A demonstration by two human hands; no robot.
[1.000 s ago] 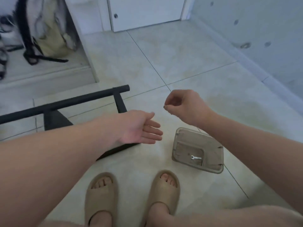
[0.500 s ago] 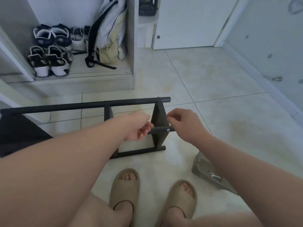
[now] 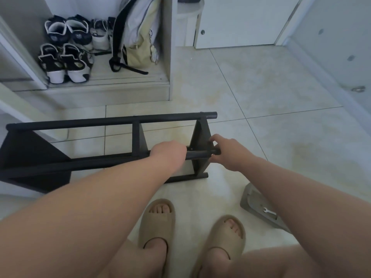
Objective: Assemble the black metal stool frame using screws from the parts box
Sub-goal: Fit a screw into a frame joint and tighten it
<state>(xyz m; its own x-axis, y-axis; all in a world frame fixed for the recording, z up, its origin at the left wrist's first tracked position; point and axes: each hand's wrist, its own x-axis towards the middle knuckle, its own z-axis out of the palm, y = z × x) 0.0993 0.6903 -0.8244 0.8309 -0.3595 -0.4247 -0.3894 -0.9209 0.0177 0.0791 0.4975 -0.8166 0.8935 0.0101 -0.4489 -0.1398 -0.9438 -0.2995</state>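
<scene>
The black metal stool frame (image 3: 112, 121) lies on its side on the tiled floor in front of me. My left hand (image 3: 168, 153) grips the near horizontal bar of the frame from above. My right hand (image 3: 224, 151) pinches at the right end of that same bar, beside the upright end piece; a screw there is too small to make out. The clear parts box (image 3: 259, 205) sits on the floor at the lower right, partly hidden by my right forearm, with a small silver wrench (image 3: 269, 211) inside.
My two feet in tan slides (image 3: 158, 221) stand just below the frame. A low shelf (image 3: 108, 85) holds several shoes and a backpack (image 3: 138, 33) at the back left. A white door (image 3: 241, 21) and grey wall lie at the back right.
The view swung left and up from the box to the frame. My left hand went from open to gripping the near bar, and my right hand moved to the bar's end.
</scene>
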